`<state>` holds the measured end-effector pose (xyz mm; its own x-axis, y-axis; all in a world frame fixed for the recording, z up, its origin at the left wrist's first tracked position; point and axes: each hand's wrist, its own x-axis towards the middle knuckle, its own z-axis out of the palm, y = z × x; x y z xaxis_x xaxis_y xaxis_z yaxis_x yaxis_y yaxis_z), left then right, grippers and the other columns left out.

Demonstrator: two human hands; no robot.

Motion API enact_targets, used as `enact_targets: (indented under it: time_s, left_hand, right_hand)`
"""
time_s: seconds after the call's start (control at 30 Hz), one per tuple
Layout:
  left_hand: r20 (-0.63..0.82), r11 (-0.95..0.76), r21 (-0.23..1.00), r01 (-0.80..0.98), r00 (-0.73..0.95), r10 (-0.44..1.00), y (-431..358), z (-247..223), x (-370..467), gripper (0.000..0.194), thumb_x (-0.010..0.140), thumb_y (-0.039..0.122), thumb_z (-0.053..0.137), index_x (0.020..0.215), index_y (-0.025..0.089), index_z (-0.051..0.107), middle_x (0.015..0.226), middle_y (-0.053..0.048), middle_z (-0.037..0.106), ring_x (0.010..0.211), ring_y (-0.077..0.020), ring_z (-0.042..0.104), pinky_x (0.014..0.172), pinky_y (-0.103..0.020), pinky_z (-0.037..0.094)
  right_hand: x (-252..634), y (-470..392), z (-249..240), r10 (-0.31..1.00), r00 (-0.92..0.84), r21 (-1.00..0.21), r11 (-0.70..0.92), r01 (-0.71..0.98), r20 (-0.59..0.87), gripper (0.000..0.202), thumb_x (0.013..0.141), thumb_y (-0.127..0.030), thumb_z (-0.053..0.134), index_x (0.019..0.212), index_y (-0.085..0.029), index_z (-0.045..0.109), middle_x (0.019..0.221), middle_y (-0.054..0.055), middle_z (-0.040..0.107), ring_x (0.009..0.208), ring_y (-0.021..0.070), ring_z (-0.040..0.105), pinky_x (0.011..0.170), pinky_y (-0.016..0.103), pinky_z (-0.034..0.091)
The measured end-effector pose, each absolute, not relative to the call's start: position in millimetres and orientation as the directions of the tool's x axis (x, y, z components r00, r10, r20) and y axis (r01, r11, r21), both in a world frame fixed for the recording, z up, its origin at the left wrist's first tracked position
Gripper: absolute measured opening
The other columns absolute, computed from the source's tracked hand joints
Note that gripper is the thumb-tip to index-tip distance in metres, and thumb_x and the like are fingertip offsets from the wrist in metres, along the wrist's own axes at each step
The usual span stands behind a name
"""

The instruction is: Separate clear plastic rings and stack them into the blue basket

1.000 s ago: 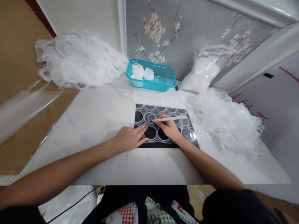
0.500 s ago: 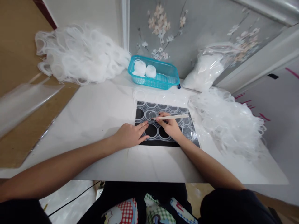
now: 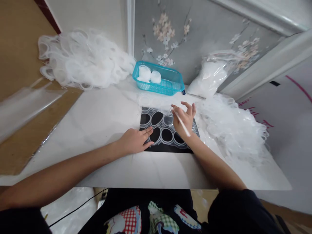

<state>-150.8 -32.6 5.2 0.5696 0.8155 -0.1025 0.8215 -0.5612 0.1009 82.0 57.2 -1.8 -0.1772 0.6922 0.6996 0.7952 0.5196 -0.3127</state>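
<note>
A clear sheet [image 3: 161, 136] with rows of round cut outlines lies over a black mat [image 3: 168, 149] on the white table. Several rounds show plain black, while others still look hazy. My left hand [image 3: 135, 140] rests flat at the sheet's left edge, fingers stretched out onto it. Above the sheet's back right part, my right hand [image 3: 184, 122] pinches a thin white stick [image 3: 183, 123], which slants down across the palm. Its other fingers are spread. Whether a clear disc is also at the fingertips is hard to make out. Behind the sheet lies a flat row of clear discs [image 3: 154, 100].
A turquoise basket [image 3: 170, 91] with white round stacks [image 3: 144, 72] stands at the back. Heaped clear cut-out scraps lie at the left [image 3: 85, 60] and right [image 3: 235, 126]. A filled plastic bag [image 3: 207, 78] leans against the patterned wall.
My right hand has lifted off the sheet and moved back and right, tilting the stick. One hazy round in the back row now shows black. My left hand stays put.
</note>
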Motion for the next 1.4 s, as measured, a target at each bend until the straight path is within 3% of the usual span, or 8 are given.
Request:
enact_targets:
  time_s: [0.1, 0.17, 0.33, 0.43, 0.67, 0.9, 1.2, 1.4]
  left_hand:
    - [-0.100, -0.552, 0.124, 0.825, 0.563, 0.820, -33.2, 3.7, -152.4, 0.053, 0.099, 0.049, 0.037, 0.144, 0.021, 0.047, 0.150, -0.008, 0.042, 0.102, -0.0252, 0.069, 0.065, -0.031, 0.053]
    - [-0.092, -0.551, 0.132, 0.824, 0.563, 0.821, -32.7, 3.2, -153.8, 0.053, 0.099, 0.049, 0.038, 0.143, 0.022, 0.048, 0.149, -0.008, 0.044, 0.103, -0.0248, 0.068, 0.067, -0.030, 0.053]
    - [-0.043, -0.547, 0.135, 0.826, 0.557, 0.830, -27.2, 7.2, -153.8, 0.045, 0.098, 0.047, 0.043, 0.131, 0.022, 0.059, 0.138, -0.007, 0.057, 0.105, -0.0233, 0.068, 0.068, -0.028, 0.053]
    - [0.053, -0.560, 0.127, 0.819, 0.558, 0.828, -24.3, 12.1, -144.9, 0.043, 0.098, 0.046, 0.043, 0.128, 0.022, 0.062, 0.134, -0.008, 0.061, 0.103, -0.0236, 0.069, 0.065, -0.028, 0.053]
    - [0.031, -0.683, 0.034, 0.730, 0.682, 0.731, -13.8, 15.3, -105.7, 0.054, 0.097, 0.050, 0.043, 0.138, 0.016, 0.053, 0.143, -0.015, 0.051, 0.090, -0.0273, 0.071, 0.059, -0.032, 0.053]
    - [-0.035, -0.680, 0.037, 0.732, 0.681, 0.731, -8.1, 11.9, -102.8, 0.053, 0.097, 0.049, 0.042, 0.136, 0.016, 0.056, 0.141, -0.015, 0.053, 0.087, -0.0285, 0.071, 0.061, -0.035, 0.053]
    - [-0.066, -0.674, 0.037, 0.738, 0.675, 0.735, -11.5, 12.7, -102.0, 0.054, 0.098, 0.046, 0.041, 0.139, 0.013, 0.052, 0.144, -0.017, 0.049, 0.088, -0.0308, 0.071, 0.061, -0.038, 0.054]
    - [-0.066, -0.672, 0.052, 0.739, 0.674, 0.736, -11.2, 10.2, -102.6, 0.055, 0.098, 0.046, 0.040, 0.141, 0.014, 0.050, 0.146, -0.016, 0.047, 0.088, -0.0305, 0.071, 0.061, -0.038, 0.053]
  right_hand:
    - [101.8, 69.8, -9.2, 0.761, 0.223, -0.693, 0.376, 0.615, 0.610, 0.019, 0.093, -0.033, 0.049, 0.078, -0.021, 0.052, 0.077, 0.004, 0.063, 0.088, 0.0234, 0.063, 0.086, 0.048, 0.048]
    - [116.4, 70.9, -9.3, 0.769, 0.357, -0.806, 0.329, 0.492, 0.531, 0.021, 0.092, -0.038, 0.049, 0.079, -0.021, 0.050, 0.075, 0.002, 0.060, 0.080, 0.0207, 0.062, 0.077, 0.040, 0.049]
    - [125.9, 42.3, -6.7, 0.849, -0.058, -0.604, 0.420, 0.677, 0.525, 0.021, 0.091, -0.039, 0.051, 0.080, -0.024, 0.060, 0.084, 0.005, 0.066, 0.100, 0.0255, 0.057, 0.091, 0.046, 0.044]
    - [113.9, 24.5, -12.4, 0.882, -0.251, -0.651, 0.465, 0.600, 0.399, 0.020, 0.092, -0.040, 0.051, 0.083, -0.025, 0.063, 0.089, 0.005, 0.068, 0.103, 0.0261, 0.056, 0.094, 0.045, 0.044]
    - [105.6, 22.6, -17.7, 0.975, -0.168, -0.947, 0.185, 0.263, 0.144, 0.031, 0.084, -0.052, 0.059, 0.071, -0.025, 0.052, 0.075, 0.000, 0.062, 0.074, 0.0190, 0.059, 0.073, 0.034, 0.049]
    - [105.5, 26.3, -24.9, 0.968, -0.224, -0.958, 0.170, 0.232, 0.117, 0.031, 0.081, -0.053, 0.063, 0.072, -0.025, 0.055, 0.082, 0.004, 0.071, 0.097, 0.0241, 0.065, 0.085, 0.039, 0.051]
    - [102.7, 27.0, -21.8, 0.972, -0.208, -0.965, 0.155, 0.213, 0.110, 0.031, 0.081, -0.053, 0.063, 0.073, -0.023, 0.056, 0.082, 0.003, 0.071, 0.087, 0.0230, 0.069, 0.084, 0.040, 0.053]
    - [103.0, 20.3, -24.9, 0.941, -0.202, -0.812, 0.336, 0.478, 0.271, 0.020, 0.089, -0.040, 0.057, 0.077, -0.024, 0.060, 0.101, 0.007, 0.072, 0.109, 0.0284, 0.062, 0.101, 0.052, 0.043]
